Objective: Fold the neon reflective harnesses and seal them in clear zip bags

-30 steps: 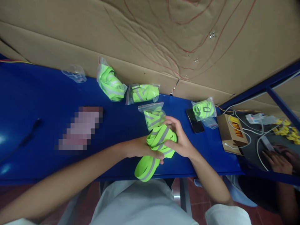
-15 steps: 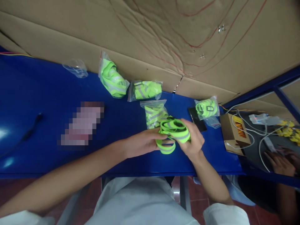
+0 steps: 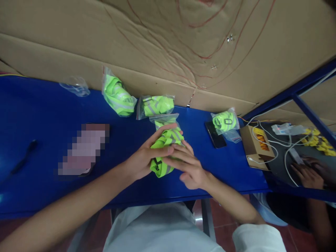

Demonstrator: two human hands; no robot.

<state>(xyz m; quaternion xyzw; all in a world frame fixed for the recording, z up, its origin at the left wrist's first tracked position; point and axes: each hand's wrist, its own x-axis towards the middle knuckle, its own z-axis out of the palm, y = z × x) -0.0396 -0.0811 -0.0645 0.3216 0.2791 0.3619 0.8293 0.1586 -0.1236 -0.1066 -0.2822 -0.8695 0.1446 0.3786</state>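
Note:
A rolled-up neon-yellow reflective strap [image 3: 164,171] with grey stripes and a black buckle is held above the blue table. My left hand [image 3: 141,159] grips it from the left, thumb across the front and fingers behind. From the right, my right hand [image 3: 193,169] presses its fingers over the strap's front and side. Just behind the bundle lies a clear zip bag [image 3: 164,118] with a similar strap, mostly hidden. Two more bagged straps, one larger [image 3: 118,98] and one flatter [image 3: 159,105], sit against the cardboard wall.
Another bagged strap [image 3: 224,120] rests by a black phone [image 3: 215,134]. A cardboard box [image 3: 253,145] with cables stands at the right. An empty plastic bag [image 3: 76,86], a blurred-out flat object [image 3: 84,150] and a black cable [image 3: 25,157] lie left. A co-worker's hand [image 3: 308,175] is far right.
The strap bundle has moved left and been turned, its loose hanging loop now gathered in. My right hand has shifted from gripping its right side to laying fingers across its front.

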